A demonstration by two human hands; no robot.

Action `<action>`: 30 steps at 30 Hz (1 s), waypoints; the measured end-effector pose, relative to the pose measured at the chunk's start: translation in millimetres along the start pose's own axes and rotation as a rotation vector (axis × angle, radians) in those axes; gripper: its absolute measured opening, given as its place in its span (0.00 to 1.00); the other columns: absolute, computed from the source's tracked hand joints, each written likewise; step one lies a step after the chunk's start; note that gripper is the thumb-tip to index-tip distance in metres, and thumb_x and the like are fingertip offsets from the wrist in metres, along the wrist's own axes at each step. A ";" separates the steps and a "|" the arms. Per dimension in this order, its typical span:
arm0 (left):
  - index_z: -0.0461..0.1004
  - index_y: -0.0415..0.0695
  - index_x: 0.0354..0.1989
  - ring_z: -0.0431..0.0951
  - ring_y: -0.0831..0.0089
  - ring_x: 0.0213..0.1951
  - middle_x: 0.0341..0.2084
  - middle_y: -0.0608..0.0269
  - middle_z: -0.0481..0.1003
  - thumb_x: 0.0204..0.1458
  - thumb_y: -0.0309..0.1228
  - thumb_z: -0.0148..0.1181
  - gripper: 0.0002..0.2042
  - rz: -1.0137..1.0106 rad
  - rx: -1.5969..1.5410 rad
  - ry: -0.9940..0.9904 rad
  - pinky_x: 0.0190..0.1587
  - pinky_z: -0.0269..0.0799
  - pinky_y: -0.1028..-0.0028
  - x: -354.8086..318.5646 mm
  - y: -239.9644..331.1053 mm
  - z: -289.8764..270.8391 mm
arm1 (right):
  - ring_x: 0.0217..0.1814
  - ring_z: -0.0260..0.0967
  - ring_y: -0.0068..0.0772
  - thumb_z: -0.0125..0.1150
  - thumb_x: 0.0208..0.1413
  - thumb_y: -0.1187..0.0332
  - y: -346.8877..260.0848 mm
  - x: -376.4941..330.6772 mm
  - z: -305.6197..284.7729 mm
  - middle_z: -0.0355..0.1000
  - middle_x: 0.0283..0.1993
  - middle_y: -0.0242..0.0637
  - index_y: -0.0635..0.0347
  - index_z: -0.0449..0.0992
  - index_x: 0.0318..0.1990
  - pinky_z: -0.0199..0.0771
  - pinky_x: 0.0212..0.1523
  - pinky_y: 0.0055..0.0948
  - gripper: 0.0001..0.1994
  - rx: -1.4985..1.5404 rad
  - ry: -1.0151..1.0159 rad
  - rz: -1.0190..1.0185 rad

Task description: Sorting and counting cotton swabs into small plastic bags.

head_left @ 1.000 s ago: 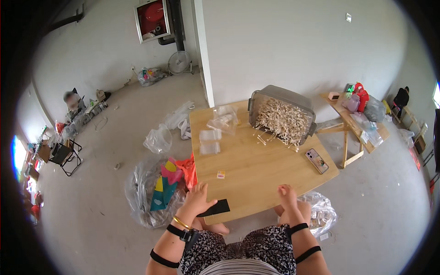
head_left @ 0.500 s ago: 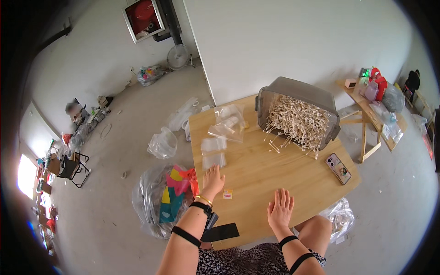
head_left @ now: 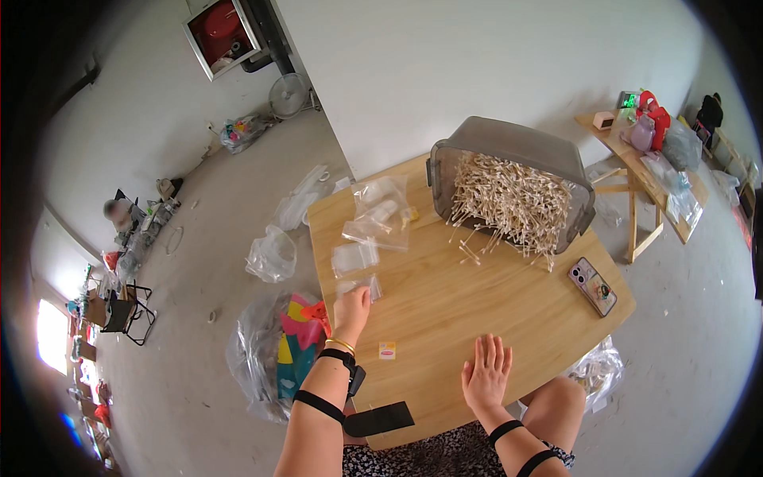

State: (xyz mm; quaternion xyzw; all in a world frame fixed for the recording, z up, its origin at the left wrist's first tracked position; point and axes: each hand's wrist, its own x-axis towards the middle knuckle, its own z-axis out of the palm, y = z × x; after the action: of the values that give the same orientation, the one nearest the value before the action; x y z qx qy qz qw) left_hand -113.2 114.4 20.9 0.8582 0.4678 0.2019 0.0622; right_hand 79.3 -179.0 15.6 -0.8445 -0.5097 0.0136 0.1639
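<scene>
A grey bin [head_left: 520, 137] lies tipped at the wooden table's [head_left: 445, 318] far side. The right hand [head_left: 486, 378] lies open, near right; the left hand [head_left: 351, 312] curls at a small clear bag [head_left: 372, 287], left, its grip unclear. Cotton swabs [head_left: 513, 203] fill the bin.

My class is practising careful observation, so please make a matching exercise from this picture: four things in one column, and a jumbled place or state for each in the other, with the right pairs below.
Things
1. Left hand
2. Right hand
3. Phone
4. Grey bin

Places or states
A. Lying with its camera lenses up, near the right side of the table
B. Tilted, with white-tipped sticks spilling from it
C. Curled, at a small clear bag
D. Palm down, fingers extended

Right pairs: 1-C, 2-D, 3-A, 4-B
</scene>
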 end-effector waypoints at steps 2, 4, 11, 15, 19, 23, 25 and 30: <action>0.81 0.43 0.35 0.81 0.53 0.30 0.27 0.51 0.81 0.54 0.35 0.63 0.09 -0.194 -0.147 0.135 0.35 0.76 0.60 2.2 4.5 -7.1 | 0.80 0.41 0.49 0.46 0.64 0.58 2.9 -0.2 -1.4 0.51 0.75 0.47 0.62 0.60 0.70 0.34 0.78 0.55 0.29 0.000 0.015 0.007; 0.81 0.42 0.33 0.82 0.56 0.29 0.25 0.52 0.80 0.54 0.36 0.64 0.10 -0.265 -0.216 0.191 0.34 0.76 0.61 -5.8 7.7 -22.5 | 0.80 0.41 0.48 0.46 0.63 0.57 3.9 -0.3 0.2 0.52 0.75 0.47 0.62 0.61 0.69 0.34 0.78 0.55 0.29 0.000 0.033 0.009; 0.78 0.42 0.38 0.81 0.75 0.30 0.25 0.67 0.79 0.59 0.31 0.64 0.06 -0.689 -1.058 0.171 0.33 0.76 0.78 -93.7 12.8 -81.6 | 0.79 0.43 0.47 0.47 0.63 0.57 13.5 -3.9 8.6 0.53 0.75 0.45 0.61 0.62 0.69 0.35 0.78 0.55 0.29 0.019 0.091 0.007; 0.75 0.40 0.45 0.83 0.71 0.36 0.33 0.59 0.80 0.60 0.26 0.63 0.08 -0.799 -1.494 0.234 0.38 0.78 0.77 -168.5 39.2 -107.6 | 0.80 0.41 0.47 0.51 0.61 0.58 14.6 -2.2 12.6 0.52 0.75 0.45 0.60 0.61 0.69 0.32 0.78 0.55 0.30 0.068 0.127 -0.024; 0.73 0.41 0.47 0.83 0.67 0.41 0.39 0.59 0.79 0.60 0.25 0.62 0.09 -0.783 -1.589 0.132 0.43 0.81 0.73 -230.4 64.8 -114.1 | 0.68 0.59 0.48 0.62 0.56 0.65 -11.0 5.4 -22.3 0.67 0.63 0.48 0.60 0.75 0.54 0.57 0.68 0.46 0.19 0.415 -0.017 0.046; 0.75 0.39 0.45 0.83 0.67 0.42 0.37 0.60 0.80 0.60 0.27 0.62 0.08 -0.776 -1.569 0.014 0.43 0.82 0.73 -254.6 98.1 -126.1 | 0.36 0.77 0.32 0.67 0.54 0.70 -75.9 -26.4 -52.6 0.78 0.34 0.41 0.65 0.79 0.37 0.77 0.38 0.30 0.08 1.004 -0.296 -0.242; 0.76 0.37 0.43 0.84 0.68 0.40 0.36 0.58 0.81 0.61 0.31 0.62 0.10 -0.744 -1.512 -0.020 0.44 0.82 0.73 -259.6 121.2 -142.5 | 0.33 0.77 0.29 0.67 0.55 0.71 -101.6 -53.9 -75.9 0.78 0.30 0.40 0.66 0.79 0.38 0.76 0.36 0.27 0.08 1.107 -0.322 -0.289; 0.79 0.36 0.41 0.82 0.76 0.36 0.34 0.60 0.82 0.59 0.31 0.63 0.10 -0.570 -1.304 -0.018 0.40 0.78 0.77 -266.5 139.2 -161.3 | 0.33 0.78 0.31 0.65 0.57 0.72 -113.8 -81.8 -106.2 0.79 0.33 0.41 0.66 0.79 0.38 0.77 0.37 0.28 0.06 1.039 -0.154 -0.313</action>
State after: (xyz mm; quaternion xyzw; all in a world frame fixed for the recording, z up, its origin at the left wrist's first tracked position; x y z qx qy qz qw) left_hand -198.3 -196.7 132.1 0.4923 0.4574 0.4096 0.6170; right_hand -37.2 -229.2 137.3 -0.5630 -0.5662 0.3009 0.5215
